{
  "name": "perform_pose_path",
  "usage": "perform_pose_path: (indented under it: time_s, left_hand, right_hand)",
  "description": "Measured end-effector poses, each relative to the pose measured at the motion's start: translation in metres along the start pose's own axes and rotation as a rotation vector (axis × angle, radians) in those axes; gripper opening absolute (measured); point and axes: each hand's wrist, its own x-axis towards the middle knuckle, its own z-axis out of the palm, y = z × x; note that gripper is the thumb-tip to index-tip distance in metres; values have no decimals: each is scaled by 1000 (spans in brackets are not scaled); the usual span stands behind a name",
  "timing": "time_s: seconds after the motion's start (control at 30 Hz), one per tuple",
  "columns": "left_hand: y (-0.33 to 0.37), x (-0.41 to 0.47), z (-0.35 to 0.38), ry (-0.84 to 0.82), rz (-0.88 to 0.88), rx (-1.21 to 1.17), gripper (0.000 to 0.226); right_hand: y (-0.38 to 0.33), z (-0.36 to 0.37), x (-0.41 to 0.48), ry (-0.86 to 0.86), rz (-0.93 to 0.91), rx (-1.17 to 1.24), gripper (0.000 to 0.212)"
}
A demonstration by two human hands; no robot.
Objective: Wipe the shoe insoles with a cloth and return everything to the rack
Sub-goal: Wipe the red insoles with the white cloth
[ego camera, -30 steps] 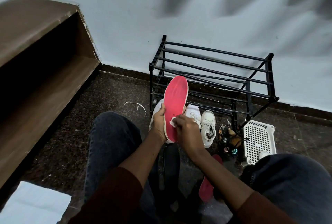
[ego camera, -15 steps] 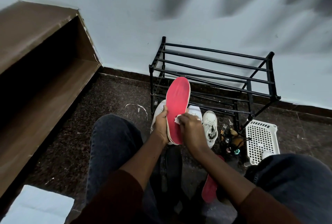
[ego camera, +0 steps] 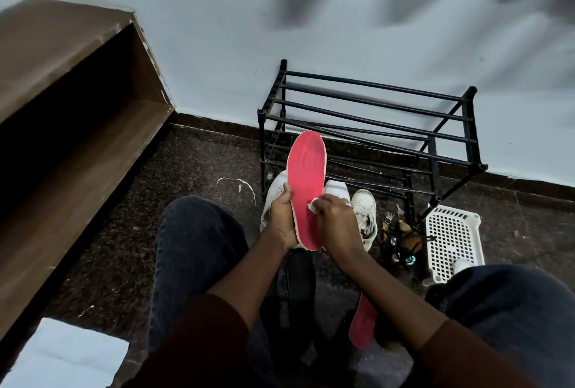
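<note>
Insole (ego camera: 306,182) upright, left fingers (ego camera: 282,195) gripping its edge; right fingers (ego camera: 326,207) pinch cloth (ego camera: 312,204) against it.

Left hand (ego camera: 282,220) grips insole (ego camera: 306,183); right hand (ego camera: 333,220) presses cloth (ego camera: 312,204).

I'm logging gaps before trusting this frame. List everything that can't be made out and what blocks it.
Head view only.
Cloth: only a white corner shows; the right hand pinching it hides the rest.
Floor insole: its upper end is covered by the right forearm.
White shoes: partly behind the held insole and the left hand gripping it; count uncertain.
Small items beside the basket: too dark and small to identify.
</note>
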Motion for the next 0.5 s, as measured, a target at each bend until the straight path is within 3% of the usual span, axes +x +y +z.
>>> perform_pose_path:
  time_s: [0.13,0.2,0.3,0.5]
  left_hand:
    - [2,3,-4,36,30,0,72]
    - [3,2,-3,28,36,-17,71]
    - [3,3,-3,15,46,-28,71]
    - [3,0,-4,-4,-22,-5,76]
  right_hand:
    - [-8,-12,-17,-150,76,144,16]
    - [-11,-23,-19,-239,246,274,17]
    - [-4,-29,-9,-180,482,431,16]
    - [-4,-33,9,-302,822,842,16]
